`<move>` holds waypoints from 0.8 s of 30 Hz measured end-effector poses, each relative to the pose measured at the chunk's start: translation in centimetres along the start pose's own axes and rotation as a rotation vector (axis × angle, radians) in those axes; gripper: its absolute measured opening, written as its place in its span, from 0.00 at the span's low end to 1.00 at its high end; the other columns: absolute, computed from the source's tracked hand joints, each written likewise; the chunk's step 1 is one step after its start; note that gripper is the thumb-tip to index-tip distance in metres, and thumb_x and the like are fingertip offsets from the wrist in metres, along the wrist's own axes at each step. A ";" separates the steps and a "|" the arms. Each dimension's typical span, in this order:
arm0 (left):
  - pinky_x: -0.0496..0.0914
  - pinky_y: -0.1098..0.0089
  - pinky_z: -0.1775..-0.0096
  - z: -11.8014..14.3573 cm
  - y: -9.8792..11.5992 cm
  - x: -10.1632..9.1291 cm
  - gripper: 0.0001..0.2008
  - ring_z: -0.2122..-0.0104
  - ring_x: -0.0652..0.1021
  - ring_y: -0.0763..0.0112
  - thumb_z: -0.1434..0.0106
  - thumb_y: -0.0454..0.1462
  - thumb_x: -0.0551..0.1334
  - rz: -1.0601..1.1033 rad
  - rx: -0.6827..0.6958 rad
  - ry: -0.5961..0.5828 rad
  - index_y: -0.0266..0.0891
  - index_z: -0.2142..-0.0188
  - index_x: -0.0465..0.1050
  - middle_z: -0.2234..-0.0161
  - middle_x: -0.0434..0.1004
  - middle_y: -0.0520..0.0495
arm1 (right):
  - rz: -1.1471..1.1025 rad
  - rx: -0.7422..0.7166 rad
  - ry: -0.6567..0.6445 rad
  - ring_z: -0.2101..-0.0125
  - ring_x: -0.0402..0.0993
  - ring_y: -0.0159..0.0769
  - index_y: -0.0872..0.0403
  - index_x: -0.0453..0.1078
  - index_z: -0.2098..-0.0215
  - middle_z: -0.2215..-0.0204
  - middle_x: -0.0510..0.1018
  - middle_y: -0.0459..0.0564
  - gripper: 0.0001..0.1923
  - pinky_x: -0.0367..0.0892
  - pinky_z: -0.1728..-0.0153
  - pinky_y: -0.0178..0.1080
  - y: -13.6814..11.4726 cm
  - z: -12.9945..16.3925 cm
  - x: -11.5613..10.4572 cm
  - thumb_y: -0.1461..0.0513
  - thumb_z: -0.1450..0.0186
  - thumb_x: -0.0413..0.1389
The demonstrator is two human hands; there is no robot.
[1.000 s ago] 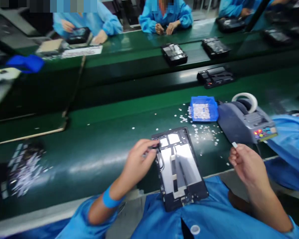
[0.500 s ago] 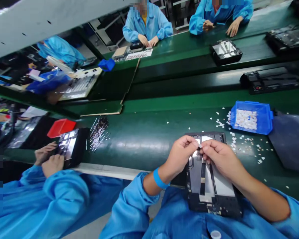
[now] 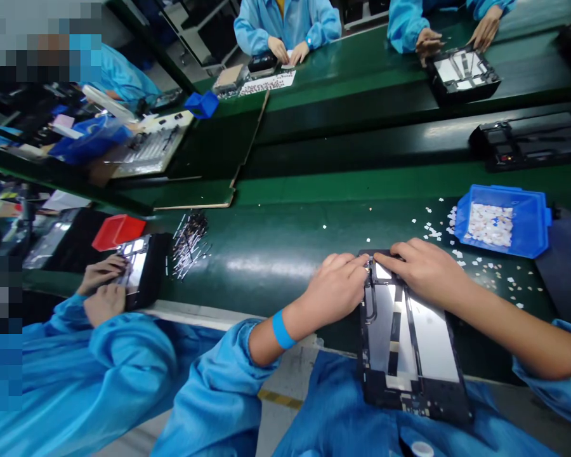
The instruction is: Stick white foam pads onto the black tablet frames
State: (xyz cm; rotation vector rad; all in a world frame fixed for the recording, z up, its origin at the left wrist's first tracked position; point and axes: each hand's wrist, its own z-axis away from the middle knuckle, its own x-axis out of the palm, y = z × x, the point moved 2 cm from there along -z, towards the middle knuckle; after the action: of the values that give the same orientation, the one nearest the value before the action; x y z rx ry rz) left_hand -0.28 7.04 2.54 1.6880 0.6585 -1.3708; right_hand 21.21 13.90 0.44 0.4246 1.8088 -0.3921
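We press both our left hand [image 3: 335, 289] and right hand [image 3: 421, 270], fingertips flat and seemingly empty, on the thin, rigid, likely fragile tablet frame [image 3: 409, 343], best gripped by its edges.

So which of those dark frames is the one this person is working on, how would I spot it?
Start at the green conveyor belt and follow its near edge to the blue parts bin of small white pieces. Just left of it lies the tablet back frame, overhanging the belt onto the blue-coated lap. It alone has the left hand and right hand pressing fingertips on its top edge.
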 end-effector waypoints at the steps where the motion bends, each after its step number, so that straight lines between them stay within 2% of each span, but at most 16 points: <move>1: 0.70 0.49 0.45 0.0 0.1 0.1 0.10 0.45 0.76 0.51 0.29 0.31 0.57 -0.010 0.012 -0.005 0.36 0.53 0.76 0.37 0.75 0.36 | 0.014 -0.011 -0.009 0.63 0.66 0.41 0.52 0.73 0.38 0.58 0.79 0.55 0.22 0.60 0.62 0.42 0.1 0.1 0.0 0.68 0.28 0.53; 5: 0.69 0.49 0.44 -0.2 0.3 -0.3 0.13 0.43 0.75 0.50 0.27 0.32 0.55 -0.026 0.045 -0.028 0.34 0.50 0.76 0.38 0.75 0.33 | 0.036 -0.060 -0.020 0.62 0.66 0.42 0.56 0.71 0.35 0.57 0.79 0.56 0.25 0.59 0.62 0.43 0.2 0.3 -0.1 0.70 0.29 0.52; 9: 0.68 0.51 0.44 -0.3 0.4 -0.6 0.13 0.43 0.75 0.50 0.27 0.32 0.54 -0.042 0.045 -0.047 0.34 0.49 0.75 0.37 0.75 0.33 | 0.045 -0.091 -0.040 0.62 0.66 0.42 0.55 0.73 0.38 0.58 0.79 0.56 0.22 0.57 0.64 0.42 0.2 0.1 -0.2 0.69 0.29 0.52; 12: 0.68 0.51 0.44 -0.3 0.3 -0.8 0.12 0.44 0.75 0.50 0.28 0.32 0.55 -0.033 0.029 -0.066 0.35 0.50 0.75 0.37 0.75 0.35 | 0.064 -0.101 -0.049 0.63 0.65 0.42 0.55 0.72 0.38 0.60 0.78 0.55 0.22 0.55 0.64 0.43 0.3 0.0 -0.2 0.69 0.29 0.52; 20: 0.68 0.49 0.43 0.2 1.1 0.0 0.12 0.42 0.74 0.47 0.27 0.32 0.54 -0.108 0.043 -0.085 0.34 0.52 0.75 0.34 0.70 0.28 | 0.083 -0.127 -0.018 0.62 0.66 0.43 0.58 0.72 0.39 0.58 0.79 0.56 0.21 0.56 0.65 0.44 0.2 0.5 -0.1 0.69 0.29 0.53; 24: 0.67 0.48 0.42 0.1 1.2 -0.5 0.11 0.41 0.73 0.46 0.28 0.30 0.55 -0.046 0.022 -0.093 0.34 0.52 0.75 0.34 0.69 0.28 | 0.102 -0.102 -0.041 0.62 0.65 0.43 0.56 0.72 0.39 0.59 0.79 0.55 0.21 0.55 0.65 0.44 0.1 0.2 -0.2 0.69 0.29 0.53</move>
State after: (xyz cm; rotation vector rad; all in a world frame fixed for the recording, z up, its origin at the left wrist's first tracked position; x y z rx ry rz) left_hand 0.50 6.41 3.36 1.6245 0.6340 -1.4849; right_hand 21.51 13.84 0.58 0.4318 1.7513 -0.2350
